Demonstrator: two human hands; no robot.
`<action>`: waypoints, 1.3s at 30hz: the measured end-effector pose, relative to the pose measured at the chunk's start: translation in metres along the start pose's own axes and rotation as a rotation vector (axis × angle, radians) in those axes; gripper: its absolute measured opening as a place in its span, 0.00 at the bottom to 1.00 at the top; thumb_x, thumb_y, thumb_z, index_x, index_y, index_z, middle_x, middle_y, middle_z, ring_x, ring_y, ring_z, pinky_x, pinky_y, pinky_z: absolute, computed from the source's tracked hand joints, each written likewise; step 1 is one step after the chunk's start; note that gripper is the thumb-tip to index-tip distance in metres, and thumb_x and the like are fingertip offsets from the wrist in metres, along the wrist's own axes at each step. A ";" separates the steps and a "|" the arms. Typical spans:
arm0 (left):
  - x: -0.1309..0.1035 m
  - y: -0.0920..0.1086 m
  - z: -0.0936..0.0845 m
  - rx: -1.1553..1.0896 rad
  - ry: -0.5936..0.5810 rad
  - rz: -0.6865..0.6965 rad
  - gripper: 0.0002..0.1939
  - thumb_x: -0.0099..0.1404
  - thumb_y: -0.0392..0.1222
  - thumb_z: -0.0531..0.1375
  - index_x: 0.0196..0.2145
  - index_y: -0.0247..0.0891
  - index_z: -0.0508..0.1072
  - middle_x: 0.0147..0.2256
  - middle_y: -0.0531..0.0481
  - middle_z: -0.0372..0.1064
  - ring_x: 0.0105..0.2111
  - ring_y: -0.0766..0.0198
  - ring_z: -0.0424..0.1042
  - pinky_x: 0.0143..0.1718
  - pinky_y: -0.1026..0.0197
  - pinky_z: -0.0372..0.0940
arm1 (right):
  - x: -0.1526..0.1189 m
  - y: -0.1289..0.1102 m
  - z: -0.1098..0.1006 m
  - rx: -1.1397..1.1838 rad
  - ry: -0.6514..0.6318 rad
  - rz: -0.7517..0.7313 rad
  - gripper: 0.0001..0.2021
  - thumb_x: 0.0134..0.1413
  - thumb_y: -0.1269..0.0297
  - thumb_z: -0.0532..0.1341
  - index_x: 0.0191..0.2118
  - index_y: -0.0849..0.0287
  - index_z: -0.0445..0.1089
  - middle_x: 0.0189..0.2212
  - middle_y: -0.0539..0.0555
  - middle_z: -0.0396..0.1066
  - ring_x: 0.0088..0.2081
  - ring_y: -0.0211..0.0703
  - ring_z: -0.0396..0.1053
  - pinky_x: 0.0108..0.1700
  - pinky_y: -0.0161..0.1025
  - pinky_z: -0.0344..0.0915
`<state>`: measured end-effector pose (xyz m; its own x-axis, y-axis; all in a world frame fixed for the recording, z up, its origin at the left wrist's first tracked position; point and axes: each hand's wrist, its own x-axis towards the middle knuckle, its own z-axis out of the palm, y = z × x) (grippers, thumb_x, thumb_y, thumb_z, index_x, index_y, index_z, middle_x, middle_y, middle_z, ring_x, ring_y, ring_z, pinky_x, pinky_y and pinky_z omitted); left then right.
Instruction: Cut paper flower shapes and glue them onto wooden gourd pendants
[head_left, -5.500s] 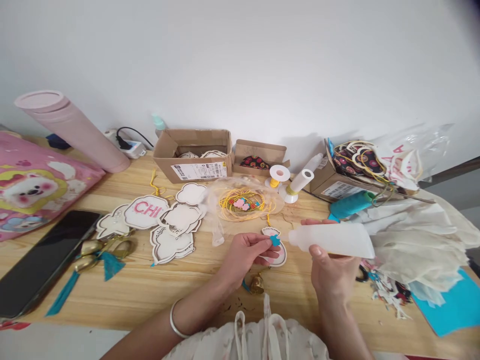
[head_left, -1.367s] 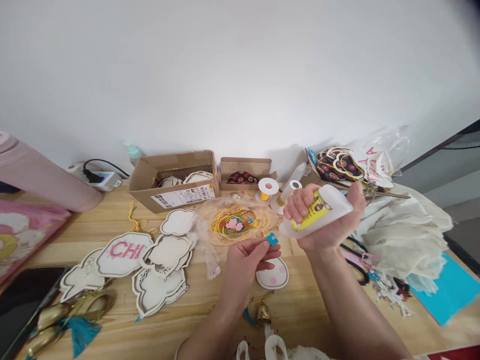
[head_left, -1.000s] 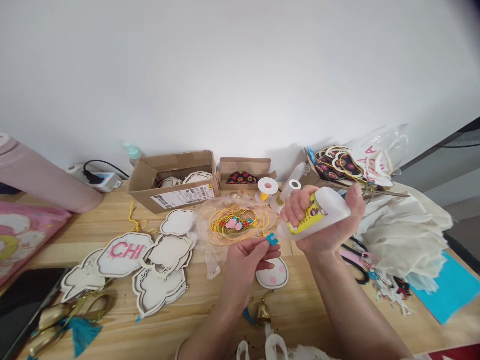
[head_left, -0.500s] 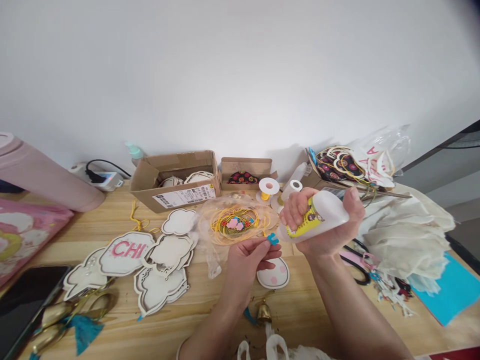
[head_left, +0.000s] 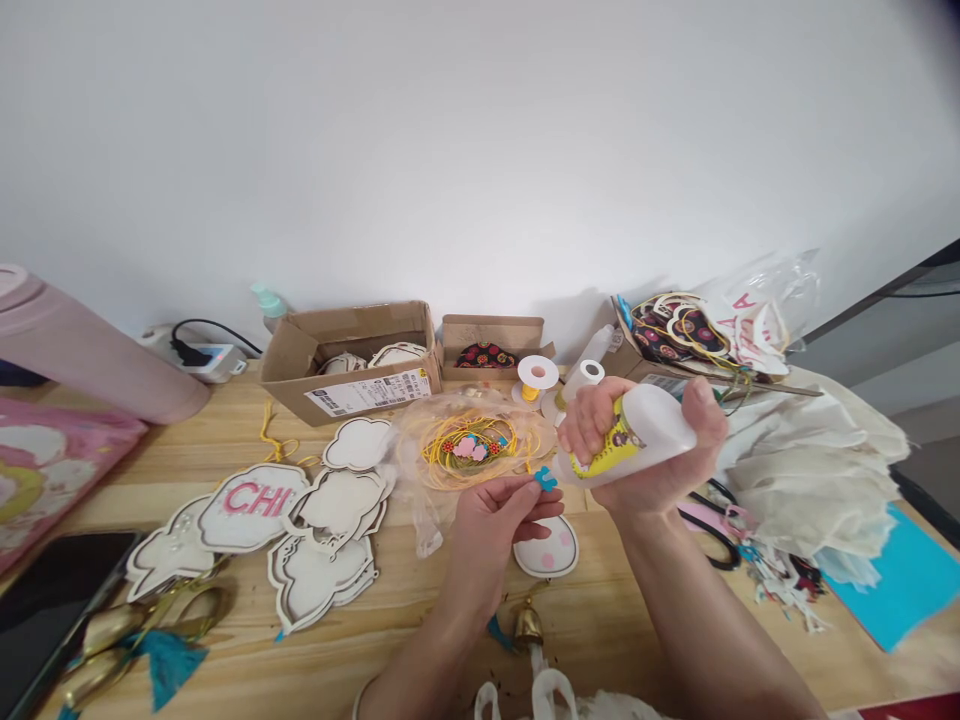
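Note:
Between thumb and fingers, my left hand (head_left: 499,520) pinches a small blue flower-shaped piece (head_left: 546,479). My right hand (head_left: 645,440) is wrapped round a white bottle (head_left: 656,425) with a yellow label, tilted so its nozzle end points down-left, close beside the blue piece. Whether the nozzle touches the piece cannot be made out. Below the hands, a white plaque with pink spots (head_left: 546,548) lies on the wooden table (head_left: 405,640), above a brass bell (head_left: 528,625). Yellow cords with pink and red pieces (head_left: 471,448) rest on clear plastic behind my left hand.
White cloud-shaped plaques (head_left: 322,580) and a phone (head_left: 64,610) lie at the left. Cardboard boxes (head_left: 352,395) and spools (head_left: 538,372) stand along the wall. On the right are cream fabric (head_left: 810,480), black-handled scissors (head_left: 712,540) and a blue sheet (head_left: 900,580).

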<state>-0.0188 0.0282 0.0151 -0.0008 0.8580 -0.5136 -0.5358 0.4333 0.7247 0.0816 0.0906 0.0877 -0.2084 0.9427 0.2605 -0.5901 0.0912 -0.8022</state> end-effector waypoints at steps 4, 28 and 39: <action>0.000 -0.001 0.000 -0.006 -0.011 0.004 0.13 0.48 0.44 0.67 0.29 0.31 0.77 0.27 0.43 0.77 0.28 0.61 0.76 0.23 0.69 0.66 | 0.000 -0.001 0.003 -0.019 0.006 0.010 0.28 0.43 0.38 0.51 0.13 0.58 0.64 0.10 0.49 0.55 0.12 0.35 0.54 0.14 0.34 0.49; 0.003 -0.002 -0.001 0.008 -0.002 0.005 0.13 0.48 0.44 0.67 0.29 0.32 0.77 0.26 0.43 0.76 0.28 0.61 0.76 0.23 0.69 0.66 | -0.002 0.001 -0.001 -0.063 -0.053 0.037 0.27 0.43 0.38 0.52 0.16 0.59 0.68 0.11 0.51 0.59 0.13 0.37 0.56 0.16 0.36 0.55; 0.002 -0.002 -0.002 0.008 -0.026 0.005 0.10 0.51 0.43 0.65 0.28 0.32 0.77 0.27 0.43 0.77 0.28 0.62 0.76 0.23 0.70 0.65 | 0.000 -0.001 0.000 -0.055 -0.058 -0.007 0.27 0.44 0.40 0.52 0.17 0.60 0.69 0.11 0.50 0.57 0.13 0.36 0.55 0.15 0.35 0.49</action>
<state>-0.0194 0.0283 0.0115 0.0181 0.8670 -0.4981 -0.5293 0.4309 0.7308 0.0826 0.0906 0.0883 -0.2502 0.9220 0.2953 -0.5478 0.1167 -0.8284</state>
